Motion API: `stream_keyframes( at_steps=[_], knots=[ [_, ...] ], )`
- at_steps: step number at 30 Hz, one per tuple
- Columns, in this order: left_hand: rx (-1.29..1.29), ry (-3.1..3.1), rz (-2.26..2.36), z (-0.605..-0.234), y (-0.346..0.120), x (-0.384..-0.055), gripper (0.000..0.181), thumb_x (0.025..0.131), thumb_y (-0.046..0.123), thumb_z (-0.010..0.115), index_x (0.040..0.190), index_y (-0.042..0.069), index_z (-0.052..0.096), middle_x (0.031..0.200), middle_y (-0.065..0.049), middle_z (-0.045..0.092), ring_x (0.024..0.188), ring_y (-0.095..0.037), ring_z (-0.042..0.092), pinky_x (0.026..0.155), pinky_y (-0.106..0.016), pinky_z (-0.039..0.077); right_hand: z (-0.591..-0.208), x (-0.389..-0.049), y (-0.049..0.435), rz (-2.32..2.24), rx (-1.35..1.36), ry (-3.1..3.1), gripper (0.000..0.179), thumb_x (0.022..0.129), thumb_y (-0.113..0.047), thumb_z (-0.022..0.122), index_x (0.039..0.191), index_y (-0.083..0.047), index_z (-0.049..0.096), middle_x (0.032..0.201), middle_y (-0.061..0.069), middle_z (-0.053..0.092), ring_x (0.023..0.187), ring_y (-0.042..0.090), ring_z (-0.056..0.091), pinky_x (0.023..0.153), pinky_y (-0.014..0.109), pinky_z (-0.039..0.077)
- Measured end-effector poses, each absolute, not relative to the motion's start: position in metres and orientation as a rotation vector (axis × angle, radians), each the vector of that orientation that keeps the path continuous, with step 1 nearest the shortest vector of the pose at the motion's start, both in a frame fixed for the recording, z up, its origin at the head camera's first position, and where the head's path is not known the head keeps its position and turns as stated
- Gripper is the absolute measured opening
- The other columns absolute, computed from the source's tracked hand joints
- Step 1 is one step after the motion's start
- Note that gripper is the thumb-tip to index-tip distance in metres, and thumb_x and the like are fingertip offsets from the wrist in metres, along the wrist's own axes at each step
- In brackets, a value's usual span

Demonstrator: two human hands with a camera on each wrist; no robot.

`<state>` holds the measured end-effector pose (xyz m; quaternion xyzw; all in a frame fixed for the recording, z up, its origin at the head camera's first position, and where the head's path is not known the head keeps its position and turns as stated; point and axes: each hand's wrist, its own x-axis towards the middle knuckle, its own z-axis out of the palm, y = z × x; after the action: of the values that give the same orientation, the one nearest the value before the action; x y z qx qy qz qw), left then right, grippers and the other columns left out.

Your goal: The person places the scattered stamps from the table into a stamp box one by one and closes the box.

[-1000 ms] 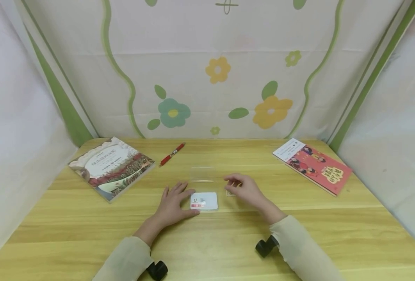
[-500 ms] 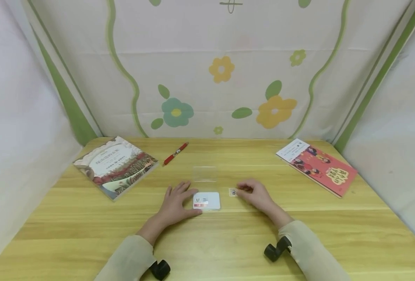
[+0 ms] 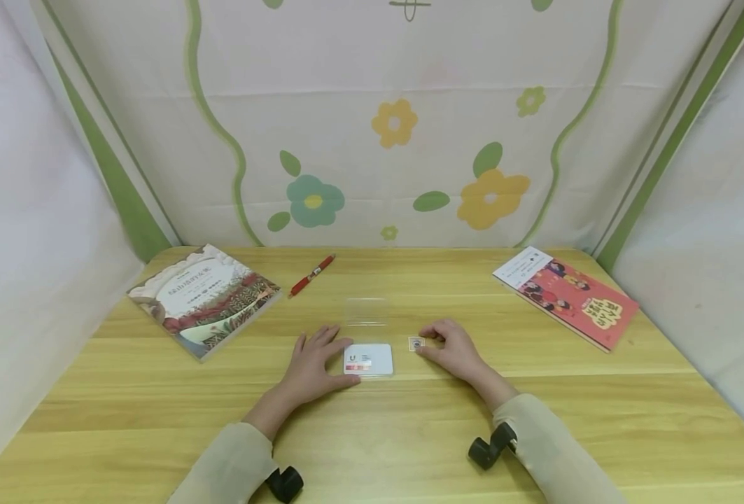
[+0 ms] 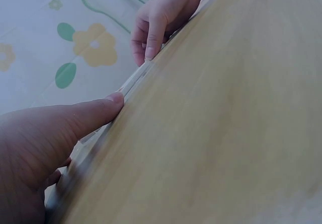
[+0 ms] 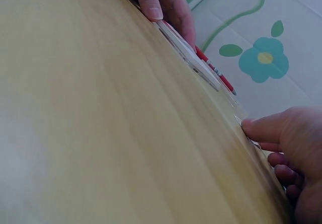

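A clear plastic card case (image 3: 381, 358) lies on the wooden table, with white cards in it; the top one bears a dark logo and a red strip. My left hand (image 3: 311, 367) holds the case at its left end, thumb at the near edge and index finger at the far edge. Right of the case is a small square piece (image 3: 416, 344) with a white border and a dark round mark. My right hand (image 3: 456, 353) pinches it at the right side with thumb and index finger. In the right wrist view, a thin clear corner shows at the thumb tip.
The case's clear lid (image 3: 367, 311) lies behind it. A red pen (image 3: 311, 275) is farther back. An illustrated book (image 3: 204, 301) lies at the left, a red book (image 3: 567, 297) at the right. A flowered cloth (image 3: 372, 161) hangs behind the table (image 3: 372, 434).
My right hand has uncovered the square piece, drawn to its right side, then come back left with fingers on its edge. My left hand stays on the card case.
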<state>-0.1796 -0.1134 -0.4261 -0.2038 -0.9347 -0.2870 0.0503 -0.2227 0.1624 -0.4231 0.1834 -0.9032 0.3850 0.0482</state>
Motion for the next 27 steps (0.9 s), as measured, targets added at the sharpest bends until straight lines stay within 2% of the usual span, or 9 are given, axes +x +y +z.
stream_keyframes(
  at_steps=[19,27],
  knots=[
    [-0.618,-2.846,-0.871,-0.428,-0.1141,-0.1807,0.069,0.066,0.058,0.062,0.122,0.019,0.051,0.135,-0.011,0.03,0.125,-0.029,0.018,0.097,-0.052,0.001,-0.4214,-0.2206,0.16,1.147,0.593,-2.734,0.008,0.075,-0.009,0.066,0.081,-0.009,0.061,0.083,-0.002,0.051,0.077,0.015,0.046,0.069,0.031,0.04],
    [-0.62,-2.846,-0.877,-0.427,-0.1138,-0.1804,0.069,0.066,0.059,0.061,0.121,0.018,0.051,0.135,-0.012,0.031,0.125,-0.029,0.018,0.097,-0.053,0.0,-0.4208,-0.2193,0.1588,1.178,0.63,-2.721,0.009,0.074,-0.003,0.065,0.081,-0.008,0.06,0.077,-0.002,0.052,0.069,0.013,0.046,0.062,0.028,0.041]
  ],
)
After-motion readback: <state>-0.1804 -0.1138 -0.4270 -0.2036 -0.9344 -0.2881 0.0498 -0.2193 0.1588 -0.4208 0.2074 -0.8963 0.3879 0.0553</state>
